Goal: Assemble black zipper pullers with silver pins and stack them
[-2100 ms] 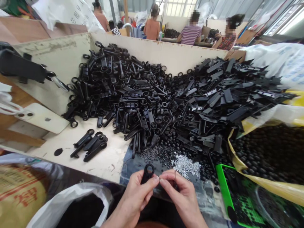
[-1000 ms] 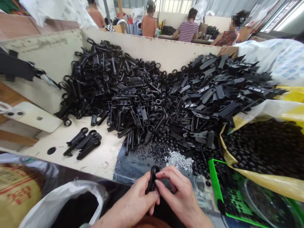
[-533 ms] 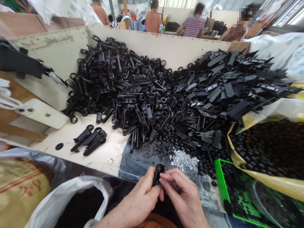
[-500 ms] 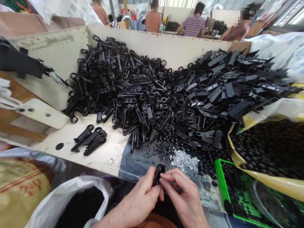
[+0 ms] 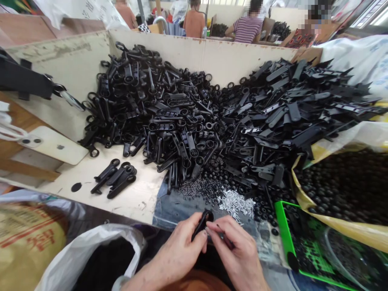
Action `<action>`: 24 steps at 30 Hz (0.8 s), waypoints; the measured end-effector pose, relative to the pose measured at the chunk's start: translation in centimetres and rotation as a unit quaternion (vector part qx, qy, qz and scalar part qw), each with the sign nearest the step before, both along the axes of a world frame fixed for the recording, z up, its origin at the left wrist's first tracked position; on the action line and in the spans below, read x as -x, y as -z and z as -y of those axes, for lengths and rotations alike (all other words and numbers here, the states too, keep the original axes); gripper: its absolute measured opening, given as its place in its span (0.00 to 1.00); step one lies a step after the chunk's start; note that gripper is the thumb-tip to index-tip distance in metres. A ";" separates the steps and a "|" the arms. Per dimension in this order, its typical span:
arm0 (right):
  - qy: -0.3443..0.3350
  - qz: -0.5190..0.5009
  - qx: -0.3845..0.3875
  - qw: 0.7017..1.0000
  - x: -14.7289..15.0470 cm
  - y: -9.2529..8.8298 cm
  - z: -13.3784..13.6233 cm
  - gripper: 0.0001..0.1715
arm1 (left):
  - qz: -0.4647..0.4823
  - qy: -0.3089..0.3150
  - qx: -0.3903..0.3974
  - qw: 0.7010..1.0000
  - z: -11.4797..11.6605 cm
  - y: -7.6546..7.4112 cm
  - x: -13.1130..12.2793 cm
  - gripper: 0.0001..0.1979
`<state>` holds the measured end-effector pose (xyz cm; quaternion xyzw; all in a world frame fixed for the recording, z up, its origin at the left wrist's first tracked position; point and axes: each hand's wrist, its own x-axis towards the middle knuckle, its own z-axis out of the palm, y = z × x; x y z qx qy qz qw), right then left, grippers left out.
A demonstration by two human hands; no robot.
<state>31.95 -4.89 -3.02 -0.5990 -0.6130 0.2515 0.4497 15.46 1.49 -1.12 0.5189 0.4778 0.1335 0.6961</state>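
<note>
My left hand (image 5: 182, 250) is closed round a black plastic lever part with a ring end (image 5: 202, 220), holding it upright near the table's front edge. My right hand (image 5: 239, 252) pinches a thin dark pin (image 5: 223, 238) right beside that part, fingertips touching it. Just beyond the hands lie a small heap of silver pins (image 5: 235, 202) and a heap of dark pins (image 5: 194, 188). Behind them rises a big pile of black ringed levers (image 5: 157, 109) on the left and flat black blades (image 5: 291, 109) on the right.
Three finished levers (image 5: 117, 180) lie on the white table at left, near a white phone (image 5: 51, 145). A yellow bag of black beads (image 5: 345, 182) and a green tray (image 5: 291, 250) sit at right. A white bag (image 5: 87, 254) is at lower left. Several people sit beyond the partition.
The part in my left hand has tilted and sunk a little toward my right hand. Both hands have stayed near the front edge, fingers working close together; the view shifted slightly.
</note>
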 end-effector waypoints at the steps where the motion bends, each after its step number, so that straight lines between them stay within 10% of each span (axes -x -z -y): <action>1: 0.001 0.004 0.000 1.000 0.0 0.0 0.0 0.08 | -0.005 -0.001 -0.005 1.000 0.0 0.1 0.1 0.12; 24: -0.049 0.171 0.051 0.983 -2.6 -2.6 0.9 0.20 | 0.016 0.058 0.010 0.998 -0.6 2.2 0.5 0.24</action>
